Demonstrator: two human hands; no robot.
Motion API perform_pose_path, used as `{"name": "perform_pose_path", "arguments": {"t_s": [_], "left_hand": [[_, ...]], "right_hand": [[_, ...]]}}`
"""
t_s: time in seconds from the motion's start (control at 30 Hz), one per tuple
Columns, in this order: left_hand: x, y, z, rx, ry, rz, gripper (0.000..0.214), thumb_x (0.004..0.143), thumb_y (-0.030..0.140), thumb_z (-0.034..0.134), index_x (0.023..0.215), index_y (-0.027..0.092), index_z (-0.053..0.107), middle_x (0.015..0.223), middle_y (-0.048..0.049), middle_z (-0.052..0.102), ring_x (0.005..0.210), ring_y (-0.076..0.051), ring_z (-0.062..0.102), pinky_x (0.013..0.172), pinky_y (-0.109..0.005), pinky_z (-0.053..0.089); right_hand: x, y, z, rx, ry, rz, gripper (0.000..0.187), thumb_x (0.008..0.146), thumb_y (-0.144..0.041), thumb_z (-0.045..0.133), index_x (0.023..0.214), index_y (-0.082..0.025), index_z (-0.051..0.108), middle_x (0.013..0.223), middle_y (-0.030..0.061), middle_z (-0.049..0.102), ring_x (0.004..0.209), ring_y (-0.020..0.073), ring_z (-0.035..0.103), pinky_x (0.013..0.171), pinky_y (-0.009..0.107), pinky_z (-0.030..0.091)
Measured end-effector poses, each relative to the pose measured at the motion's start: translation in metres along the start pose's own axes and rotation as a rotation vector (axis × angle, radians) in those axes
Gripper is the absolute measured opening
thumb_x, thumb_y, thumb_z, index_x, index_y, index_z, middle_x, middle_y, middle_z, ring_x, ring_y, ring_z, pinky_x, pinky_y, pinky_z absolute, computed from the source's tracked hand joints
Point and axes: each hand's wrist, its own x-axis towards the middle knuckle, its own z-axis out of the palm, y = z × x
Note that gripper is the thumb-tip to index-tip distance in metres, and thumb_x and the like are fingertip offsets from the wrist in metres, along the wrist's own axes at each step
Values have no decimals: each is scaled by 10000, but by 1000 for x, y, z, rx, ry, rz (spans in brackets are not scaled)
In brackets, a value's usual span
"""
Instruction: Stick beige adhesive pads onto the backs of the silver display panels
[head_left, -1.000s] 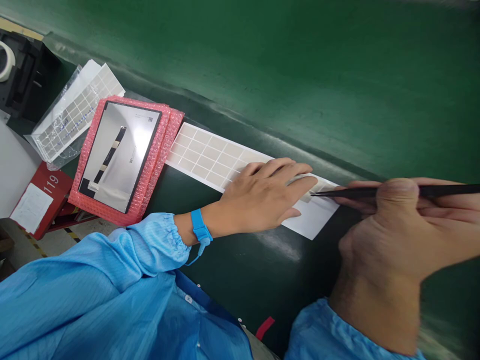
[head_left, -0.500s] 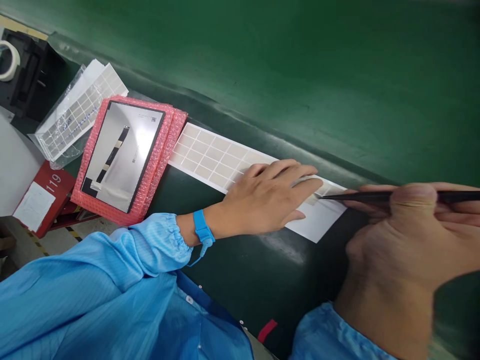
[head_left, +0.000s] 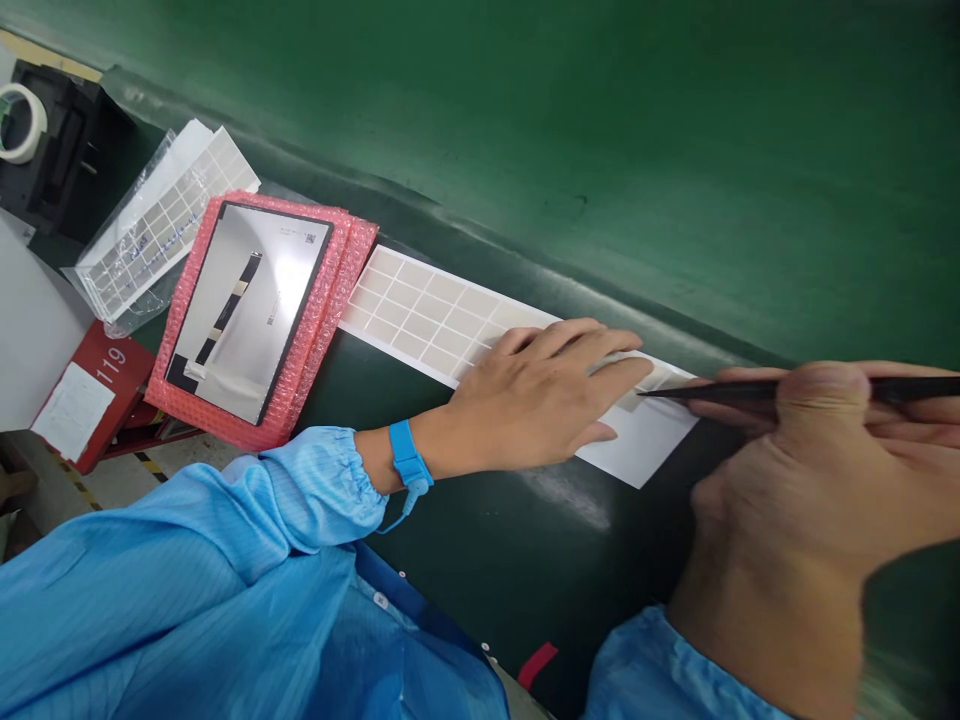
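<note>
My left hand (head_left: pixel 532 395), wearing a blue wrist strap (head_left: pixel 407 455), lies flat on a long white sheet of beige square labels (head_left: pixel 442 320), holding it down. The fingertips reach near the sheet's far end, and the palm hides part of the grid. My right hand (head_left: pixel 817 470) grips fine black tweezers (head_left: pixel 750 392). Their tip rests at a label (head_left: pixel 651 380) by my left fingertips, on the sheet's bare white end (head_left: pixel 645 450).
A stack of pink bubble wrap (head_left: pixel 330 300) holds a display panel (head_left: pixel 251 320). Behind it lies a plastic bag (head_left: pixel 157 230) with another label sheet. Further left are a tape roll (head_left: pixel 21 122) and a red box marked 119 (head_left: pixel 112 395). A dark green mat (head_left: pixel 525 520) runs beneath everything.
The whole scene has drifted slightly right in the view. Both hands and the tweezers keep nearly the same places on the sheet.
</note>
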Motion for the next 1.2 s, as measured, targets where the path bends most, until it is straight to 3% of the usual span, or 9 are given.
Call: {"name": "perform_pose_path", "arguments": {"t_s": [0.27, 0.5, 0.63, 0.8, 1.0, 1.2], "left_hand": [[-1, 0, -8, -25, -64, -12, 480, 1061, 345, 577, 1527, 233, 551, 1648, -31, 476, 1538, -227, 409, 1189, -371, 406], [-1, -7, 3, -86, 9, 5, 508, 1012, 348, 668, 1485, 192, 568, 1630, -63, 513, 1525, -243, 421, 1184, -400, 407], [-5, -15, 7, -176, 50, 20, 526, 979, 352, 710, 1448, 162, 569, 1609, -112, 536, 1539, -299, 412, 1203, -475, 403], [-4, -26, 17, -223, 191, 58, 424, 975, 339, 703, 1357, 170, 634, 1464, -133, 656, 1426, -315, 548, 1180, -483, 443], [-6, -28, 27, -223, 290, 123, 313, 982, 312, 671, 1261, 171, 679, 1331, -91, 729, 1262, -240, 655, 1128, -399, 482], [-10, -28, 37, -144, 254, 208, 161, 939, 342, 718, 963, 189, 678, 1067, -38, 760, 1031, -216, 687, 977, -381, 499]], "right_hand": [[-2, -6, 4, 52, -13, -31, 209, 696, -299, 664, 736, -145, 530, 652, 85, 573, 517, 210, 587, 440, 293, 552], [3, -1, -7, 92, 54, 46, 359, 692, -397, 762, 710, -135, 518, 633, 87, 562, 472, 203, 548, 393, 273, 486], [8, 0, -21, 64, 128, 234, 555, 632, -518, 864, 823, -120, 527, 709, 73, 602, 547, 184, 591, 463, 246, 512], [20, 7, -43, 144, 130, 307, 762, 533, -615, 958, 908, -112, 525, 776, 80, 625, 627, 190, 631, 509, 232, 520], [32, 16, -77, 244, 167, 388, 833, 443, -579, 1013, 945, -105, 547, 822, 78, 641, 680, 175, 649, 560, 205, 540], [40, 22, -99, 307, 202, 488, 854, 352, -494, 1049, 926, -107, 549, 856, 87, 656, 684, 180, 653, 554, 206, 554]]}}
